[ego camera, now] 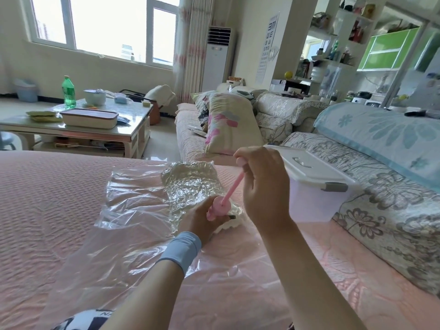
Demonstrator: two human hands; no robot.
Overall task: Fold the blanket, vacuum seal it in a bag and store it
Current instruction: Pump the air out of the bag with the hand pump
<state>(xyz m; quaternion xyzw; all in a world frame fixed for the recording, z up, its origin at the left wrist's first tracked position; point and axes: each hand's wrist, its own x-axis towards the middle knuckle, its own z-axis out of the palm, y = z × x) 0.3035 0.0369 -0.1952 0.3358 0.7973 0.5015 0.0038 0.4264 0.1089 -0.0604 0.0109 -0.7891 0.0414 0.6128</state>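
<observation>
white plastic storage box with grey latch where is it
Head view, right of centre: the white box sits on the pink quilted cover against the floral sofa, beside the right hand gripping the pink pump rod.

A pink quilted cover [47, 198] carries a clear vacuum bag [133, 198] and a white lidded box [309, 203].

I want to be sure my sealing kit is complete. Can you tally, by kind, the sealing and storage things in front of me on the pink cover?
pink hand pump: 1
clear vacuum bag: 1
blanket, inside the bag: 1
white storage box: 1
Total: 4
</observation>
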